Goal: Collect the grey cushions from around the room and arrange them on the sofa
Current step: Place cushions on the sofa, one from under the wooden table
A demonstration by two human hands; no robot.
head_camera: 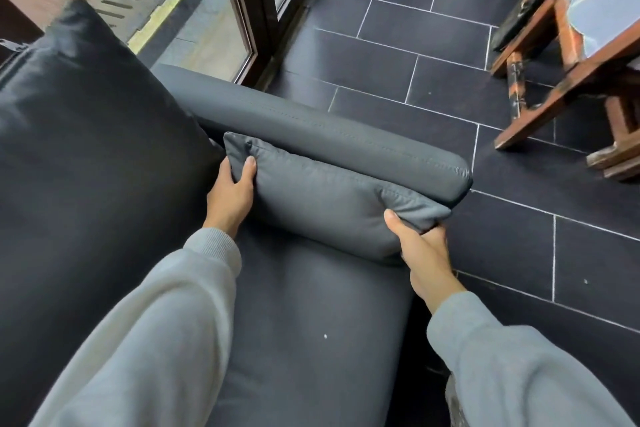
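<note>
A small grey cushion [322, 204] leans against the sofa's padded armrest [346, 135] and rests on the seat [311, 322]. My left hand [230, 196] grips its upper left corner, thumb on the front. My right hand [420, 248] pinches its lower right corner near the sofa's front edge. A large dark back cushion [86, 156] stands upright on the left, touching the small cushion's left end.
Dark tiled floor [519, 236] lies to the right of the sofa. A wooden table with a glass top [568, 55] stands at the upper right. A glass door with a dark frame [256, 10] sits behind the armrest.
</note>
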